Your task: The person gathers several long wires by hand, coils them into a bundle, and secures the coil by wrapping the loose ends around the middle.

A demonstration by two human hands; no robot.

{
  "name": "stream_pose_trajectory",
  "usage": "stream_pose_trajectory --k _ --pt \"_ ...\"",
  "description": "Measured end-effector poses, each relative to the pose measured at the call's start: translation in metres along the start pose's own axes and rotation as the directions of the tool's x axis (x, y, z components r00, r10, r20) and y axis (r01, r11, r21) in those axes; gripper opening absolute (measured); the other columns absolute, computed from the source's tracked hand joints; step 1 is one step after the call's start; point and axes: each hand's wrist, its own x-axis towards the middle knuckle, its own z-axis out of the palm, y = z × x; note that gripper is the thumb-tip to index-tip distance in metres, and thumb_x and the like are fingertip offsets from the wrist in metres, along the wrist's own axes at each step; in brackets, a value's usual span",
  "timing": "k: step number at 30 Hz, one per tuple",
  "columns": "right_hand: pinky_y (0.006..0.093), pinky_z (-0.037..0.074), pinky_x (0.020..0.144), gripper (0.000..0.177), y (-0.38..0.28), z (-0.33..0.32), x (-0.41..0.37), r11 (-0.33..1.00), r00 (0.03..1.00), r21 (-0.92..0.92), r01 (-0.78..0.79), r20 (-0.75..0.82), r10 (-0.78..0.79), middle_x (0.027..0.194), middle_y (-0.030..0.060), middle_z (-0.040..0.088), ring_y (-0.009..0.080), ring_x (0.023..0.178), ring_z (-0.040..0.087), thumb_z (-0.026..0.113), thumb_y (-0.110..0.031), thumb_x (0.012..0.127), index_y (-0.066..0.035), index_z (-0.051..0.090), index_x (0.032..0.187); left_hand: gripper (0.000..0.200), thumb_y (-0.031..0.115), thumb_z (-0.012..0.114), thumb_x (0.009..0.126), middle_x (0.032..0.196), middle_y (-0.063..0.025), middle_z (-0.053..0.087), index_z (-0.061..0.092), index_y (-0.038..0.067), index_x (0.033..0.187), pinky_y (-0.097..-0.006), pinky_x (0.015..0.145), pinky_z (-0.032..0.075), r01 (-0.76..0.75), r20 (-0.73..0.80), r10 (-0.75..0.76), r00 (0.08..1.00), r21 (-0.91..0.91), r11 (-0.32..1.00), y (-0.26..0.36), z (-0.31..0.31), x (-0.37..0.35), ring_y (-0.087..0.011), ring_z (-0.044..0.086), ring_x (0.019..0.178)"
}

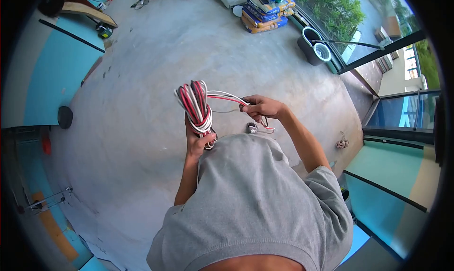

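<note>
A bundle of red, white and dark cable [196,105] is held upright in front of the grey shirt. My left hand [197,141] is closed around its lower end, with the thumb across the strands. From the upper part of the bundle, several strands run right to my right hand [261,106], whose fingers pinch them. Loose cable ends hang just below my right hand, near a dark shoe on the floor.
Stacked bags [267,13] stand at the top, beside a black bucket [313,46] near the window. A small cable coil [342,143] lies on the floor at right. A round dark object [65,117] is at left, above a metal rack [49,200].
</note>
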Motion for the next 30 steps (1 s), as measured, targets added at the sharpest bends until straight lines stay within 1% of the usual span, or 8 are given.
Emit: stream_pose_trajectory --k 4,8,9,13,17,21,24,30 --pt "0.0342 0.042 0.051 0.022 -0.029 0.024 -0.010 0.885 0.958 -0.465 0.024 -0.243 -0.154 0.061 0.0042 0.049 0.0155 0.055 0.054 0.060 -0.024 0.097 -0.002 0.057 0.095 0.103 0.002 0.072 0.059 0.130 -0.0119 0.050 0.022 0.003 0.149 -0.0336 0.092 0.046 -0.123 -0.206 0.134 0.969 0.068 0.990 0.005 0.002 0.012 -0.0228 0.055 0.112" --pt "0.0414 0.046 0.056 0.021 -0.013 0.023 0.007 0.329 0.762 -0.940 -0.090 -0.278 -0.585 0.069 0.0161 0.060 0.0309 0.062 0.062 0.062 -0.023 0.093 -0.003 0.057 0.092 0.099 0.005 0.072 0.059 0.129 -0.0140 0.054 0.027 0.005 0.148 -0.0346 0.093 0.046 -0.113 -0.350 0.201 0.915 0.257 0.960 -0.033 -0.015 0.026 -0.0246 0.056 0.112" --pt "0.0447 0.047 0.057 0.021 -0.015 0.027 0.006 0.255 0.689 -0.962 -0.096 -0.249 -0.680 0.075 0.0180 0.062 0.0376 0.069 0.061 0.063 -0.024 0.092 -0.003 0.057 0.090 0.098 0.006 0.071 0.058 0.122 -0.0161 0.059 0.029 0.007 0.147 -0.0356 0.091 0.048 0.059 -0.418 0.071 0.906 0.290 0.955 -0.017 -0.008 0.022 -0.0269 0.060 0.106" --pt "0.0443 0.047 0.055 0.023 -0.010 0.056 -0.004 0.119 0.688 -0.993 0.011 -0.079 -0.721 0.073 0.0150 0.062 0.0361 0.064 0.061 0.060 -0.025 0.094 -0.004 0.056 0.087 0.095 0.008 0.070 0.058 0.121 -0.0158 0.060 0.032 0.010 0.146 -0.0356 0.093 0.047 0.233 -0.387 -0.069 0.919 0.397 0.888 -0.067 -0.037 0.034 -0.0274 0.059 0.112" --pt "0.0446 0.047 0.055 0.019 -0.019 0.086 -0.008 0.081 0.781 -0.995 -0.051 -0.091 -0.618 0.075 0.0161 0.062 0.0365 0.063 0.060 0.059 -0.023 0.095 -0.005 0.056 0.089 0.095 0.015 0.071 0.057 0.118 -0.0187 0.065 0.034 0.015 0.144 -0.0401 0.092 0.049 0.268 -0.398 -0.044 0.916 0.528 0.806 -0.092 -0.029 0.040 -0.0356 0.063 0.109" --pt "0.0473 0.048 0.055 0.016 0.008 0.078 -0.010 0.181 0.757 -0.983 0.013 -0.109 -0.644 0.075 0.0180 0.063 0.0385 0.063 0.061 0.054 -0.019 0.096 -0.003 0.054 0.093 0.093 0.016 0.070 0.058 0.117 -0.0185 0.064 0.033 0.016 0.143 -0.0450 0.091 0.049 0.349 -0.434 -0.094 0.896 0.556 0.754 -0.081 -0.026 0.038 -0.0389 0.062 0.109" --pt "0.0487 0.048 0.059 0.015 0.011 0.083 -0.013 0.216 0.803 -0.972 -0.094 -0.202 -0.560 0.078 0.0201 0.063 0.0405 0.067 0.061 0.053 -0.017 0.095 -0.002 0.054 0.095 0.095 0.016 0.072 0.058 0.118 -0.0181 0.064 0.032 0.019 0.144 -0.0467 0.092 0.049 0.410 -0.436 -0.155 0.886 0.585 0.700 -0.083 -0.026 0.038 -0.0397 0.061 0.110" --pt "0.0476 0.049 0.059 0.012 -0.026 0.100 -0.047 0.030 0.889 -0.983 -0.182 -0.178 -0.422 0.081 0.0170 0.064 0.0363 0.067 0.064 0.053 -0.010 0.090 -0.001 0.055 0.098 0.096 0.019 0.075 0.063 0.120 -0.0184 0.063 0.029 0.022 0.147 -0.0492 0.094 0.048 0.477 -0.400 -0.261 0.879 0.733 0.484 -0.102 -0.033 0.039 -0.0399 0.060 0.113"
